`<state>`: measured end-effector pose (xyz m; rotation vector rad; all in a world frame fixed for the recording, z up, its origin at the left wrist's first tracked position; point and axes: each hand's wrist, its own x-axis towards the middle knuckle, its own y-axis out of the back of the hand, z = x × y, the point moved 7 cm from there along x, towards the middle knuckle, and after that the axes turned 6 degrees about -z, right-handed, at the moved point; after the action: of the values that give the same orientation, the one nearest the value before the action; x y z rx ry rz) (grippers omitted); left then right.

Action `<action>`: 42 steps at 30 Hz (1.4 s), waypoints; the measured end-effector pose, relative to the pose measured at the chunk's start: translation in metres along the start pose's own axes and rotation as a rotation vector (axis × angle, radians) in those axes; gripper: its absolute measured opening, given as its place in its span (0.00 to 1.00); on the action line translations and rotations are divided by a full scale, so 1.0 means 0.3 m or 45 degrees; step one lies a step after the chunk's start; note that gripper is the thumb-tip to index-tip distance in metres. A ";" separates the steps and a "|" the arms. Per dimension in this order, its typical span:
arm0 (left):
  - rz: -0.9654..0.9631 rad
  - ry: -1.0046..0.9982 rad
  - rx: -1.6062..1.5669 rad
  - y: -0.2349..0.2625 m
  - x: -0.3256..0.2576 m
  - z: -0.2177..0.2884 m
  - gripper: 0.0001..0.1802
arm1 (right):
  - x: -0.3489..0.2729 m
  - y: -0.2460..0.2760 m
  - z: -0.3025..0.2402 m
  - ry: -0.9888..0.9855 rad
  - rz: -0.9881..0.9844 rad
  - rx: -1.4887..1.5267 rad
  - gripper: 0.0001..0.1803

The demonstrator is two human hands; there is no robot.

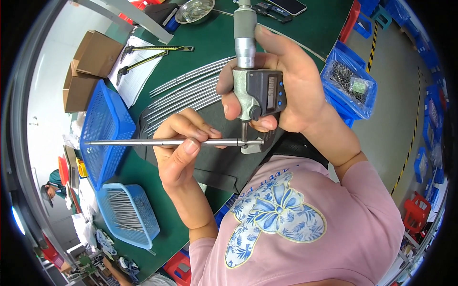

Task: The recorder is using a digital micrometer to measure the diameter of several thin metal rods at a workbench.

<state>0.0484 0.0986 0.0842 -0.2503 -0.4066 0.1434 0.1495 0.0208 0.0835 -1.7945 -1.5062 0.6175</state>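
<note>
A slim metal rod (119, 142) lies level between the thumb and fingers of my left hand (172, 162). My right hand (303, 83) is wrapped round a digital micrometer (245, 93), its thumb up beside the grey thimble and its fingers about the frame. The rod's right end sits at the micrometer's measuring gap, under the spindle; whether both faces touch it I cannot tell. Behind my hands, several similar rods (183, 94) lie side by side on a dark grey cloth (210, 164).
On the green table (210, 38) stand a blue basket (102, 136) and a light blue basket (153, 224) of rods. Two calipers (157, 48) rest by a paper sheet (131, 90) and cardboard boxes (98, 52). A metal bowl (194, 12) is farther back. Right, a blue bin (367, 107) holds small metal parts.
</note>
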 end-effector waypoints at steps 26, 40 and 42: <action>-0.045 -0.013 -0.009 0.002 -0.003 0.001 0.10 | -0.003 0.004 0.013 -0.011 0.017 0.017 0.36; -0.025 -0.023 -0.064 -0.003 -0.014 -0.001 0.10 | 0.001 0.029 0.022 0.017 -0.033 0.052 0.32; 0.041 0.032 -0.128 -0.006 -0.032 -0.023 0.10 | -0.002 0.071 -0.004 0.061 0.063 -0.015 0.33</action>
<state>0.0428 0.0936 0.0749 -0.3573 -0.3856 0.1518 0.1637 0.0183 0.0680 -1.8479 -1.4403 0.5868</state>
